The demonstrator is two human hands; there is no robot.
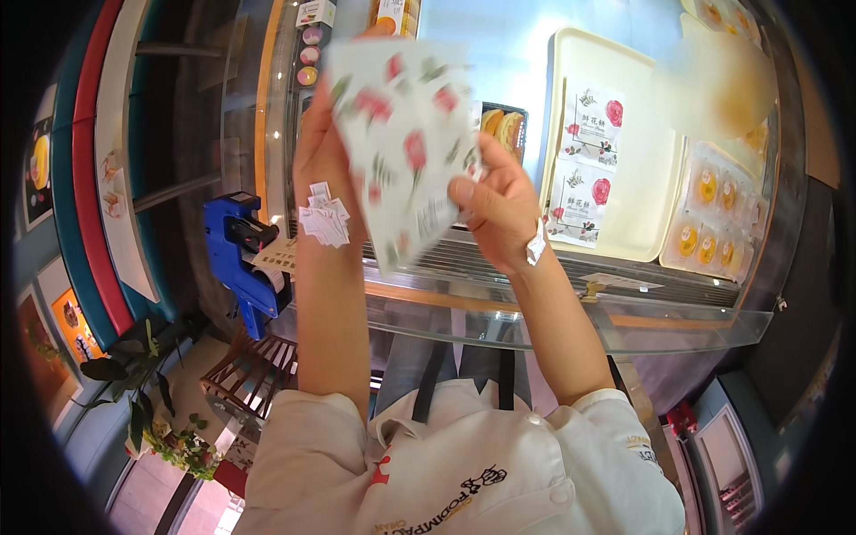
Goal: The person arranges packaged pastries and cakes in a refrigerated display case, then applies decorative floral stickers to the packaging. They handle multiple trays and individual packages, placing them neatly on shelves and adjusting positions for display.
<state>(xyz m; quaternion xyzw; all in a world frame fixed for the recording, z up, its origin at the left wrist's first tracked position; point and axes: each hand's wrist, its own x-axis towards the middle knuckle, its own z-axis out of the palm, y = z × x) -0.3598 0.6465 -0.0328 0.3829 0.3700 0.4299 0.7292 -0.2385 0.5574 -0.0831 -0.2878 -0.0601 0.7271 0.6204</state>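
Observation:
A flat white packet printed with red roses [411, 140] is between my two hands, slightly blurred. My left hand [317, 124] grips its left edge, partly hidden behind it. The thumb of my right hand [498, 200] presses on the lower right edge, fingers behind. A cluster of small paper stickers [324, 217] clings to my left forearm, and a folded sticker [536, 244] to my right wrist. Two similar flower-cake packets [591, 124] lie one above the other on a cream tray [645, 227] to the right.
A blue handheld price labeller [241, 261] stands left of my left forearm. Packed yellow pastries [709, 221] fill a tray at far right. Filled pastries [505, 127] sit behind my right hand. A curved glass edge [682, 334] runs below my forearms.

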